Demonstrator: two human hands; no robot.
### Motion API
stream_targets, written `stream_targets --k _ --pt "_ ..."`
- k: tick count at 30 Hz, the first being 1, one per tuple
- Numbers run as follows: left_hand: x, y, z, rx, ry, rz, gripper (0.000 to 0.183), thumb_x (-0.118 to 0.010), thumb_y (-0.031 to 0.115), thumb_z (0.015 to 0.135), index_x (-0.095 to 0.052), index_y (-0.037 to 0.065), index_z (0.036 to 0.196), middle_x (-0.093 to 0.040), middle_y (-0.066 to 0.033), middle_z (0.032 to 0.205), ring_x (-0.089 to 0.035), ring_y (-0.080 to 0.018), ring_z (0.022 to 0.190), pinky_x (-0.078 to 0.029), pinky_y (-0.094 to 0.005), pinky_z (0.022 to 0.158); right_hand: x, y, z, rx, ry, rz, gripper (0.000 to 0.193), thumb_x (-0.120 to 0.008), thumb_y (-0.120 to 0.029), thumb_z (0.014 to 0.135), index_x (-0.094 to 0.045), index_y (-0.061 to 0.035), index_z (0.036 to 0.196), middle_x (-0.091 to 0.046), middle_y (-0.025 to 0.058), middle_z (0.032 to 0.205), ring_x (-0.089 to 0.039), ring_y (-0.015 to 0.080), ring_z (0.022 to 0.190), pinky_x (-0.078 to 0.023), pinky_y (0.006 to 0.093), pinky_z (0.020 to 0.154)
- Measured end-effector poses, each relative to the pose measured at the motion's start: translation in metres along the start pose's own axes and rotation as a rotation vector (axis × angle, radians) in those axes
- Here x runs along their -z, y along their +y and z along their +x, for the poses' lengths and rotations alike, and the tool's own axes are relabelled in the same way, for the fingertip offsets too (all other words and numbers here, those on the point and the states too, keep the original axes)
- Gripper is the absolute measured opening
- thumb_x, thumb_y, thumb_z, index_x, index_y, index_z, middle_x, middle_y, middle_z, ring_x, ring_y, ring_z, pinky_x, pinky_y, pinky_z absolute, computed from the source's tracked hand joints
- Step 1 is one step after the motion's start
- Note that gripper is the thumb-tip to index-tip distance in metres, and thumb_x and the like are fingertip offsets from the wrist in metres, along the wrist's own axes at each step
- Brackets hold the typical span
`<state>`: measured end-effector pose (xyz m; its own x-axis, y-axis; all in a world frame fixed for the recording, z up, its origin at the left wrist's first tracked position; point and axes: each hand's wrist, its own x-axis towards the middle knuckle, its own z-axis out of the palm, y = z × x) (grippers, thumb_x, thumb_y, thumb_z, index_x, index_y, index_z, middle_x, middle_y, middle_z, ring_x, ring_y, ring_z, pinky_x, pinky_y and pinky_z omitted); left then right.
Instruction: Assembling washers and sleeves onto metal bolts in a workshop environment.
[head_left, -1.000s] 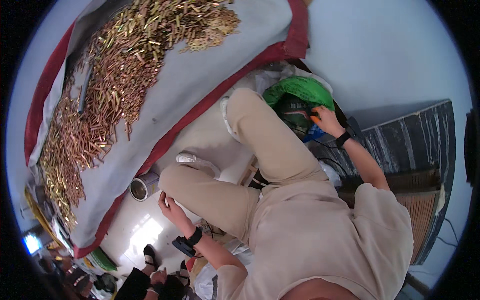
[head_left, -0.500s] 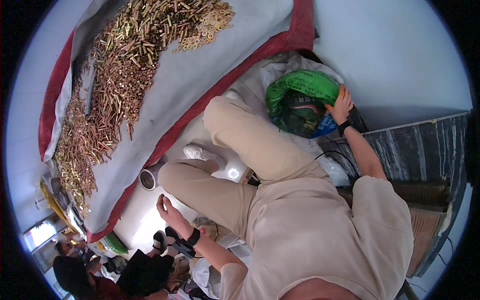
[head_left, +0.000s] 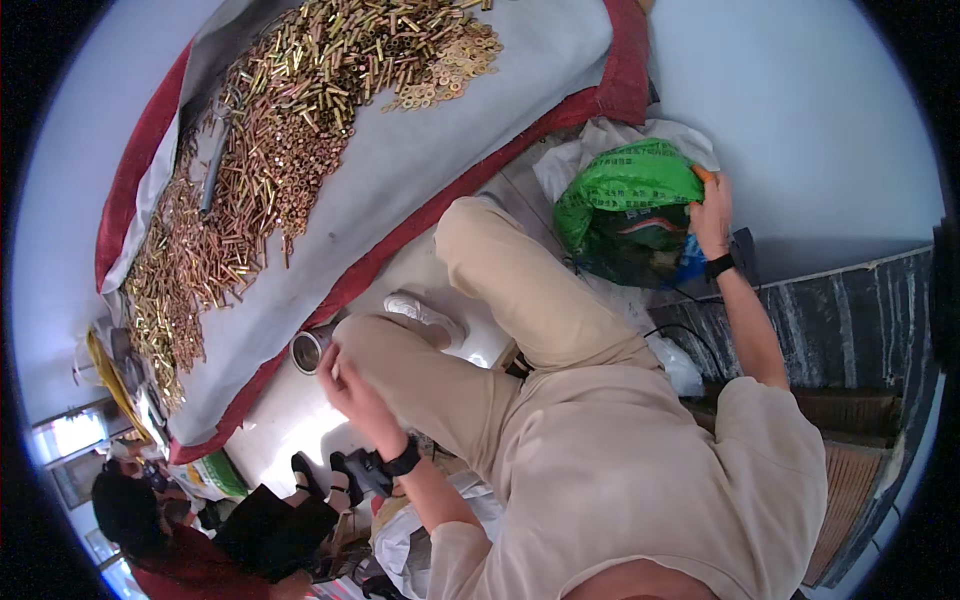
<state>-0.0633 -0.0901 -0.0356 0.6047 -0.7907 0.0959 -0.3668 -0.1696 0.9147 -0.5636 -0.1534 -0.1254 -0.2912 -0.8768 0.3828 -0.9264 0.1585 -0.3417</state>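
Note:
On the right, my right hand [head_left: 711,215] is closed on the rim of a green plastic bag [head_left: 635,178]. The bag's mouth gapes, and dark contents with a reddish strip show inside; I cannot make out what they are. A blue patch shows beside my wrist. My left hand [head_left: 360,398] hangs over my left leg with its fingers a little apart, somewhat blurred, and nothing visible in it. Just beyond its fingertips stands a round metal container [head_left: 308,352] on the floor.
A grey cloth-covered table [head_left: 370,190] with a red edge carries a heap of brassy sleeves and nuts [head_left: 270,150], flat washers [head_left: 450,75] and a grey rod [head_left: 213,170]. A dark streaked panel [head_left: 820,320] stands at right. A person in dark red [head_left: 190,560] sits at lower left.
My left hand has lifted and turned, its fingers spreading near my knee. My right hand has drawn its fingers together on the bag's rim. The whole view has shifted slightly.

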Motion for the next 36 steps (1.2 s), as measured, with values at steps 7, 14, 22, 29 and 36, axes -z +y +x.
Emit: stream_targets --k 7,14,22,29,36 --pt "-0.112 0.072 -0.053 -0.242 -0.744 -0.281 0.026 -0.055 0.005 0.082 -0.051 -0.002 0.107 -0.054 -0.0129 0.110 -0.052 -0.0202 0.101 -0.041 -0.0295 0.085 0.046 -0.048 0.006 0.274 0.193 0.110 0.052 -0.049 0.015 0.057 -0.055 -0.0041 0.106 -0.049 0.0156 0.095 -0.048 0.0351 0.093 -0.040 0.0403 0.079" --pt "-0.173 0.107 -0.073 -0.620 -0.679 -0.097 0.069 -0.072 0.013 0.066 -0.035 -0.003 0.122 -0.036 -0.0250 0.123 -0.035 -0.0399 0.115 -0.032 -0.0422 0.097 0.079 -0.067 0.012 0.306 0.293 0.182 0.038 -0.052 0.009 0.068 -0.056 -0.0021 0.104 -0.052 0.0153 0.098 -0.050 0.0327 0.094 -0.040 0.0373 0.082" --pt "-0.204 0.112 -0.074 -0.760 -0.629 0.180 0.069 -0.071 0.015 0.066 -0.035 -0.005 0.121 -0.040 -0.0228 0.121 -0.041 -0.0395 0.110 -0.038 -0.0434 0.089 0.082 -0.080 -0.001 0.205 0.237 0.298 0.030 -0.058 0.001 0.073 -0.059 -0.0024 0.102 -0.051 0.0146 0.099 -0.051 0.0295 0.093 -0.041 0.0355 0.083" --pt "-0.214 0.096 -0.060 -0.667 -0.764 0.282 0.032 -0.066 0.010 0.069 -0.046 0.004 0.094 -0.050 -0.0128 0.094 -0.055 -0.0341 0.082 -0.048 -0.0423 0.063 0.063 -0.071 -0.003 0.259 0.089 0.254 0.039 -0.057 0.006 0.068 -0.057 -0.0043 0.105 -0.051 0.0149 0.101 -0.050 0.0310 0.096 -0.040 0.0363 0.085" --pt "-0.217 0.089 -0.001 -0.619 -0.752 0.477 0.028 -0.066 0.014 0.070 -0.051 0.008 0.092 -0.054 -0.0131 0.093 -0.057 -0.0327 0.084 -0.048 -0.0435 0.066 0.006 -0.100 0.026 0.356 0.075 0.372 0.050 -0.052 0.011 0.063 -0.054 -0.0070 0.110 -0.050 0.0160 0.103 -0.049 0.0335 0.096 -0.039 0.0386 0.085"
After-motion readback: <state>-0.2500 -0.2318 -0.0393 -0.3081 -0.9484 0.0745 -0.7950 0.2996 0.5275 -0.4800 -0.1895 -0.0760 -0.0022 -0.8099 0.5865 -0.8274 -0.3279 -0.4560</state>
